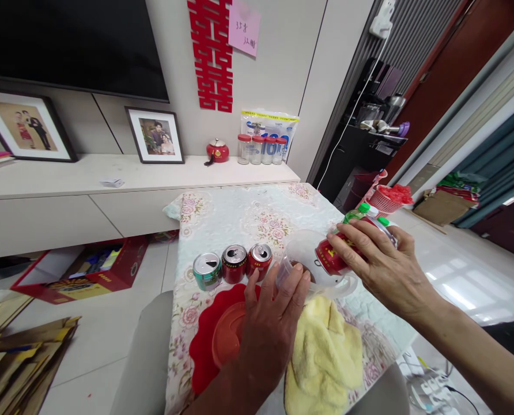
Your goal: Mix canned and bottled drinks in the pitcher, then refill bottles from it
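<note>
My right hand [382,262] grips a red drink can [331,257], tipped on its side with its mouth over a clear plastic jug [302,253]. My left hand [272,317] wraps its fingers round the near side of that jug and steadies it on the floral tablecloth [240,216]. Three opened cans stand in a row to the left: a teal one [207,271] and two red ones [234,263] [260,259]. A red plate [209,340] with an orange lid on it lies under my left wrist. A yellow towel [326,351] lies beneath the jug.
Green-capped bottles [363,210] stand behind the tipped can. A low white cabinet [88,184] carries two framed photos, a red teapot [217,151] and several jars. Flattened cardboard and a red box [79,268] lie on the floor at left. A power strip lies at lower right.
</note>
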`<act>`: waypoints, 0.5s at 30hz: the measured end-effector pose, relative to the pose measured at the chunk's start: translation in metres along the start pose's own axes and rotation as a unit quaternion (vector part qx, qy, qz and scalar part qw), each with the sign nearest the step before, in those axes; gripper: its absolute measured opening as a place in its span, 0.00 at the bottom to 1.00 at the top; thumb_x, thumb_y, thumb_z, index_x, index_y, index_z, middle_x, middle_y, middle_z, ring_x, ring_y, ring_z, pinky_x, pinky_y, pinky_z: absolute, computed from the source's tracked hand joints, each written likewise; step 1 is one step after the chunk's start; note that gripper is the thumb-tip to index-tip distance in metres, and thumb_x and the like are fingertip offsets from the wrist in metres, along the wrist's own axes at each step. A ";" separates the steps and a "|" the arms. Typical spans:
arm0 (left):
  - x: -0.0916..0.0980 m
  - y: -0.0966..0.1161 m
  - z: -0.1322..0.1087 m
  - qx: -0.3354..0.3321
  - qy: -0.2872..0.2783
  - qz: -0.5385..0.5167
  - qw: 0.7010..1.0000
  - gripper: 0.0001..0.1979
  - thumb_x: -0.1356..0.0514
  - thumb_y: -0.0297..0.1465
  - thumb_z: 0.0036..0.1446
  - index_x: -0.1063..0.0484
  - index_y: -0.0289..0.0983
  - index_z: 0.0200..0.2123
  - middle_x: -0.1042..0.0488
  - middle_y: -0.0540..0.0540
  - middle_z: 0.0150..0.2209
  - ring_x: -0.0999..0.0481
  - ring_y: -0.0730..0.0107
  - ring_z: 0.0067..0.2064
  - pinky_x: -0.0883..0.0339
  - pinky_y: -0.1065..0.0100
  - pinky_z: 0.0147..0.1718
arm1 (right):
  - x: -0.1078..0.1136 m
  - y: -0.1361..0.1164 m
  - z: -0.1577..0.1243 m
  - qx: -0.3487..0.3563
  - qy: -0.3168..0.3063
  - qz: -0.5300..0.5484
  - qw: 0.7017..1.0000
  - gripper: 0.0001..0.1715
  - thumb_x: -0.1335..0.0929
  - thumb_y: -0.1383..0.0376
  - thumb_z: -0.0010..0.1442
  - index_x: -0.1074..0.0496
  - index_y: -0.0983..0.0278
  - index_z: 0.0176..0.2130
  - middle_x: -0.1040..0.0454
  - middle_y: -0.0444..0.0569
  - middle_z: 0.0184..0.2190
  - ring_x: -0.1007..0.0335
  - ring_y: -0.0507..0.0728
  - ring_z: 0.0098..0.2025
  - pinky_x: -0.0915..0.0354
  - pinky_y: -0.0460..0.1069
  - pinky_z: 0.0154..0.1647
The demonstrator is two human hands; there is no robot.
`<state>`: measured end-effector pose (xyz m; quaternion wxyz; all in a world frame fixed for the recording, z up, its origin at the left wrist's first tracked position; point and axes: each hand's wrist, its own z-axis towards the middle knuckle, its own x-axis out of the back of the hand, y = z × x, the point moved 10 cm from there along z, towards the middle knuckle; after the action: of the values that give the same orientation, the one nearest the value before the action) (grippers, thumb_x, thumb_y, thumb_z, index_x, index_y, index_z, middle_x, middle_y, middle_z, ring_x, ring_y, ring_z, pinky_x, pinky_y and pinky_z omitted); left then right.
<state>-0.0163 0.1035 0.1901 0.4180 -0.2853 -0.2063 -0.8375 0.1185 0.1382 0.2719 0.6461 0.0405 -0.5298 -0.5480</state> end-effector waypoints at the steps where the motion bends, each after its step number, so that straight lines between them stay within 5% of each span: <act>1: 0.000 0.000 0.000 0.000 0.001 0.001 1.000 0.29 0.47 0.19 0.68 0.30 0.42 0.68 0.21 0.52 0.65 0.23 0.51 0.66 0.38 0.43 0.72 | 0.001 -0.001 0.000 0.001 0.000 0.002 1.000 0.24 0.36 0.77 0.73 0.32 0.66 0.65 0.23 0.61 0.62 0.31 0.67 0.65 0.48 0.65 0.65; 7: -0.001 0.000 0.000 0.005 0.015 -0.021 1.000 0.26 0.45 0.19 0.69 0.28 0.39 0.67 0.20 0.50 0.65 0.26 0.54 0.67 0.59 0.49 0.79 | 0.007 -0.008 0.003 0.017 0.000 0.018 1.000 0.23 0.37 0.77 0.74 0.32 0.66 0.64 0.23 0.60 0.62 0.32 0.67 0.65 0.48 0.65 0.64; 12: 0.001 0.001 0.000 0.003 0.019 -0.032 0.999 0.25 0.46 0.18 0.69 0.27 0.37 0.65 0.20 0.50 0.65 0.26 0.54 0.67 0.60 0.50 0.79 | 0.002 -0.010 0.003 0.018 -0.012 0.030 0.999 0.24 0.39 0.77 0.73 0.32 0.65 0.64 0.22 0.61 0.62 0.31 0.66 0.65 0.47 0.65 0.63; 15: 0.002 0.001 0.000 0.004 0.015 -0.022 1.000 0.26 0.46 0.19 0.69 0.27 0.38 0.66 0.20 0.50 0.65 0.26 0.53 0.66 0.61 0.50 0.79 | -0.003 0.003 0.000 -0.041 -0.006 0.053 0.998 0.26 0.35 0.76 0.70 0.31 0.63 0.64 0.23 0.58 0.61 0.30 0.68 0.64 0.44 0.66 0.63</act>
<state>-0.0167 0.1022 0.1914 0.4039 -0.2664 -0.2090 -0.8498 0.1211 0.1413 0.2717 0.6720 -0.0181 -0.5122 -0.5346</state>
